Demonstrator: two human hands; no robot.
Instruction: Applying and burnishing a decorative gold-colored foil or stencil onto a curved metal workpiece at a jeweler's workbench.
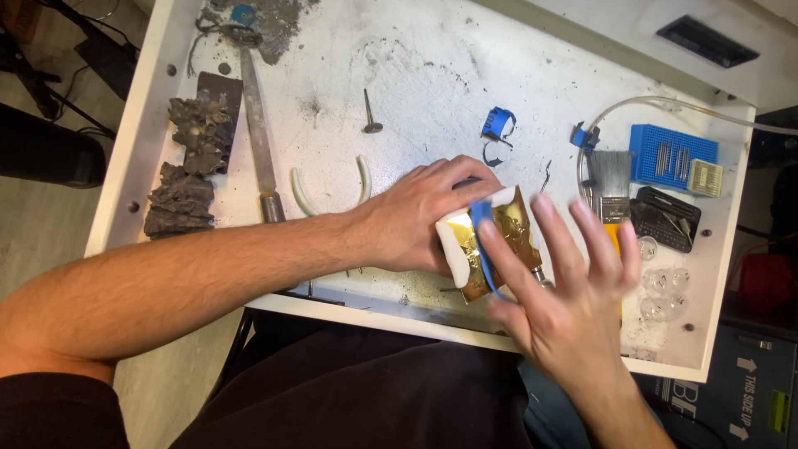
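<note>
Two hands at work, head view only. My left hand [416,218] lies palm down at frame centre, fingers curled over the top of a white foam block faced with crinkled gold foil [490,241], gripping it flat against the scuffed white metal tray table [432,75]. My right hand [565,283], lower right of centre, is open with fingers spread; its forefinger presses a narrow blue strip [484,241] down across the foil. I judge this a smoothing or burnishing step, the foil being laid. Next move likely calls for light, even finger pressure, the block kept steady.

Pose: left forearm crosses from lower left; right wrist rises from bottom edge.

Nearby: long steel file [258,125] upper left; blue ridged plastic tray [672,155] right.
</note>
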